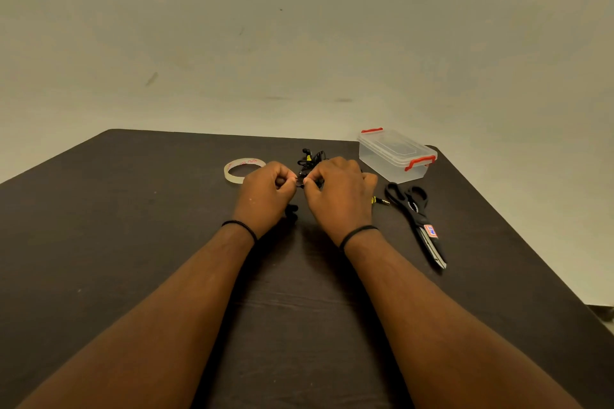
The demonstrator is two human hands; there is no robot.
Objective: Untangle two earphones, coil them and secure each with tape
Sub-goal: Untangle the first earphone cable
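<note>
So both hands pinch the tangled earphones (310, 161): left hand (265, 191) and right hand (339, 192) nip a strand between them, bundle just beyond the knuckles. Cable looks light, limp, snag-prone; better gripped near the plug (380, 200) beside the right hand, I reckon.

Single wide-angle view from head height, facing forward and down across the dark table (133, 242), with forearms entering from the bottom edge and converging at frame centre. Close to the near tabletop; pale wall (299, 26) filling the upper half
</note>
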